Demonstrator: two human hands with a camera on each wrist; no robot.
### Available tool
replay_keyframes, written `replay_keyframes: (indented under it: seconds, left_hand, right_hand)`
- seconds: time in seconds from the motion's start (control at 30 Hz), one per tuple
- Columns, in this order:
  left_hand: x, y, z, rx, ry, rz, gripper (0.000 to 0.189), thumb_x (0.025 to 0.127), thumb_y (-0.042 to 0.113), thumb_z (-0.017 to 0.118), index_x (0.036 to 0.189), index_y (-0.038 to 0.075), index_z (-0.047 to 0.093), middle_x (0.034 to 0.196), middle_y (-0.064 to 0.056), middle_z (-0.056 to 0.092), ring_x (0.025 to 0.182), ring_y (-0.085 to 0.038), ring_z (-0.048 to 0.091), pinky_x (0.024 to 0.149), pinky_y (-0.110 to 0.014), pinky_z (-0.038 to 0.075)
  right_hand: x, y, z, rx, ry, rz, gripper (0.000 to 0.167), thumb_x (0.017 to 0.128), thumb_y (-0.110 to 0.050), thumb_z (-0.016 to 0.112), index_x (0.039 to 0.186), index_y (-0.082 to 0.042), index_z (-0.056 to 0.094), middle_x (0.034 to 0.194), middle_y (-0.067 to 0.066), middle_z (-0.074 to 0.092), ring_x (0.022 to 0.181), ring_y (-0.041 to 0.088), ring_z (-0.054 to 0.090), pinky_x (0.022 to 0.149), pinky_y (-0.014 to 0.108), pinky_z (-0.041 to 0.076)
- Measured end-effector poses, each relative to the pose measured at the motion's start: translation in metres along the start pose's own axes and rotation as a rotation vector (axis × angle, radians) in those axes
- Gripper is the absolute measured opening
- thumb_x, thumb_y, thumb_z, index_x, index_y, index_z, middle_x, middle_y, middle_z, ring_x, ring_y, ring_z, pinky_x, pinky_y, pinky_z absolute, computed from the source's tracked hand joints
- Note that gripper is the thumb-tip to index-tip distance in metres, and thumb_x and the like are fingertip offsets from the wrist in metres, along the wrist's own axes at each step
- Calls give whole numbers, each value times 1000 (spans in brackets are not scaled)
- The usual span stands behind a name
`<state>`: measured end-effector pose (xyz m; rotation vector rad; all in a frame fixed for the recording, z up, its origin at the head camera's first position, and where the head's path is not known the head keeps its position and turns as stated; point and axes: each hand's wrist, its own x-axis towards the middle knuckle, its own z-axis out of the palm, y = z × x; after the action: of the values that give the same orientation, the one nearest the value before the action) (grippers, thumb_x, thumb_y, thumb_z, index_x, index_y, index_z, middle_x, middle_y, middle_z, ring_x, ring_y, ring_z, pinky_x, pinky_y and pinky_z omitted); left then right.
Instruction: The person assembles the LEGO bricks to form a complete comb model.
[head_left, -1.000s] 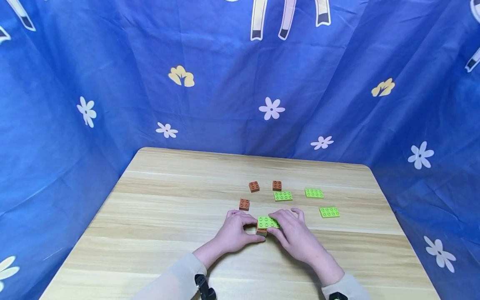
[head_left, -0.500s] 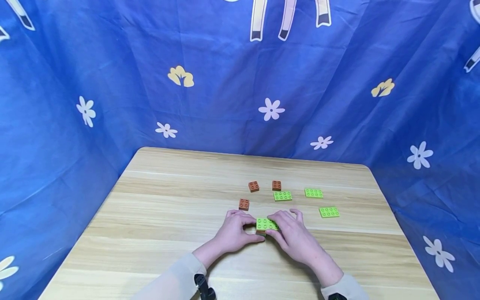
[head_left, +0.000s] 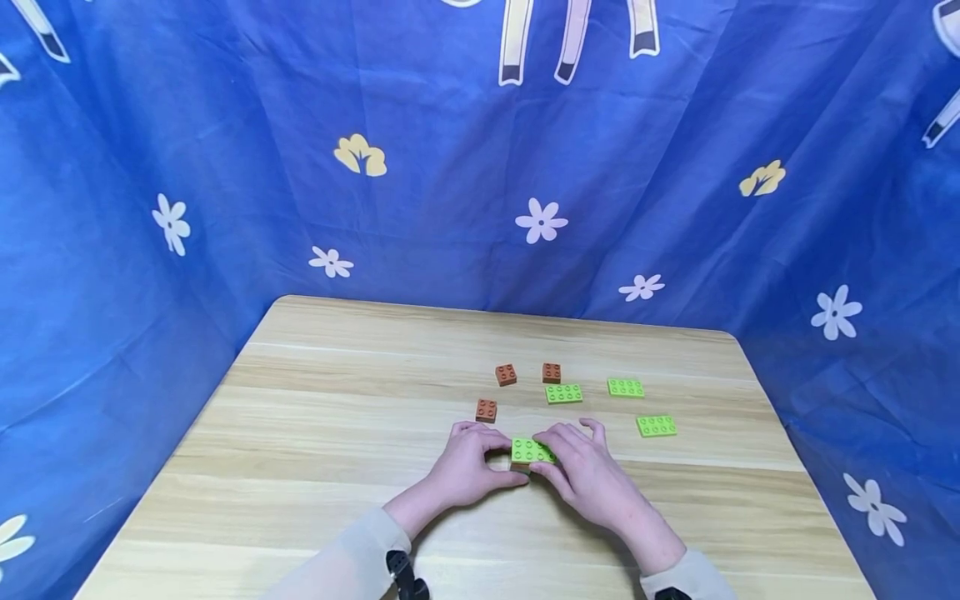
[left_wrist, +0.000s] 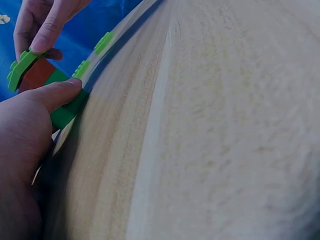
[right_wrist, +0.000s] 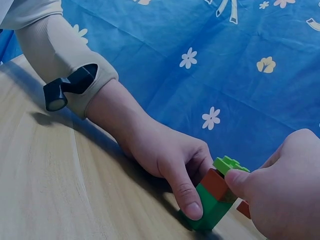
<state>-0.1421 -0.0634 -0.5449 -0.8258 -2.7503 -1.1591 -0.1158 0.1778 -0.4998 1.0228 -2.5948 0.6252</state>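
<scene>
Stack of toy bricks point(right_wrist: 216, 204) stands on the wooden table point(head_left: 337, 433), toward the near side and slightly right of the middle. Its dark green base point(right_wrist: 214, 212) carries a reddish-brown brick point(right_wrist: 214, 185), topped by a lime plate point(head_left: 523, 451); whether that plate is fully seated I cannot tell. The left hand point(head_left: 468, 467) grips the stack from the left, thumb against the near side of the green, fingers round the far side. The right hand point(head_left: 592, 475) pinches the lime plate's right end between thumb and fingers. Just beyond the left hand lies a loose brown brick point(head_left: 486, 411). Farther off sit a left-hand brick point(head_left: 506, 375) and a right-hand brick point(head_left: 552, 373), the latter just beside a lime slab point(head_left: 564, 394). To the right lie a far slab point(head_left: 626, 387) and a nearer slab point(head_left: 657, 426). Behind hangs a flowered blue cloth point(head_left: 450, 200).
</scene>
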Motion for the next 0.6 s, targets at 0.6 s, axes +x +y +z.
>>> replay_keyframes:
  seconds: [0.6]
  left_hand:
    - [4, 9, -19, -343, -60, 68, 46, 92, 41, 83, 130, 16, 75, 121, 12, 73, 111, -9, 68, 102, -39, 54]
  right_hand:
    - [2, 0, -1, -4, -12, -5, 35, 100, -35, 75, 126, -12, 69, 115, -5, 69, 109, 13, 66, 108, 68, 34]
